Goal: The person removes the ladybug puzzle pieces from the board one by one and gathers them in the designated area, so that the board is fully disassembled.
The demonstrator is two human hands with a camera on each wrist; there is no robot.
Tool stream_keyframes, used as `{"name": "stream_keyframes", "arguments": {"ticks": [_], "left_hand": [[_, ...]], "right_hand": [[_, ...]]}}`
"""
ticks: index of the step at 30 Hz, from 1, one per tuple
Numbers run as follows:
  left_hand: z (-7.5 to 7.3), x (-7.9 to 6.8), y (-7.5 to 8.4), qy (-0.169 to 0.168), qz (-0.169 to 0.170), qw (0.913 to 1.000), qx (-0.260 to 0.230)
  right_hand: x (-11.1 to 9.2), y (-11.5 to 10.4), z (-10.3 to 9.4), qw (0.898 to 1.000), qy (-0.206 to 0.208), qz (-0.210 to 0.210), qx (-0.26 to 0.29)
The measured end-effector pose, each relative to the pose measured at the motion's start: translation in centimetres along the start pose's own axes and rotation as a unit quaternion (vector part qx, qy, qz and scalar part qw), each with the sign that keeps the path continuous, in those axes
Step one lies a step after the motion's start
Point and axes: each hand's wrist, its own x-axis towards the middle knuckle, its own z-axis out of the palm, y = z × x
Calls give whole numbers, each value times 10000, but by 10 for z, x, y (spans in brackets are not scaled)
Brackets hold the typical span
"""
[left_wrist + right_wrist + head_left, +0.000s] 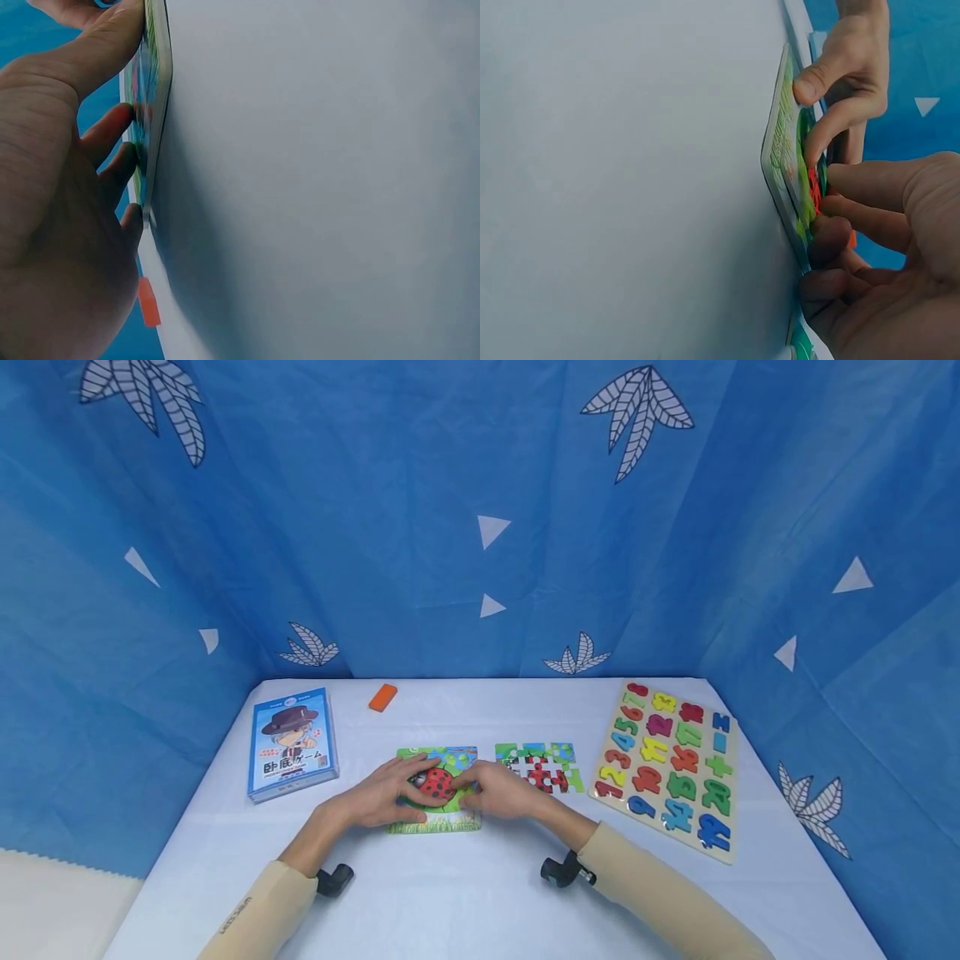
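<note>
A puzzle board point(435, 827) with a red ladybug picture on a green ground lies flat in the middle of the table. My left hand point(384, 795) rests on its left side, fingers spread over the picture and thumb near the lower edge. From the right, my right hand point(502, 789) touches the ladybug point(433, 783) with its fingertips; in the right wrist view some of its fingers are bent. Whether a small piece sits between them is hidden. Just beyond the right hand lies a group of ladybug puzzle pieces point(558, 752) with white gaps between them.
At the left stands a blue card game box point(292, 743). An orange block point(383, 697) lies near the back edge. To the right is a wooden number board point(660, 768) with coloured numerals. Blue patterned cloth point(450, 527) encloses the white table point(450, 902) behind and at both sides.
</note>
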Motion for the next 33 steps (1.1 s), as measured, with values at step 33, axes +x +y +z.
{"name": "stream_keyframes", "arguments": {"ticks": [33], "left_hand": [[2,1,-2,21,-167,9999,-36]], "right_hand": [[-4,0,3,9920,202,438,1165]]}}
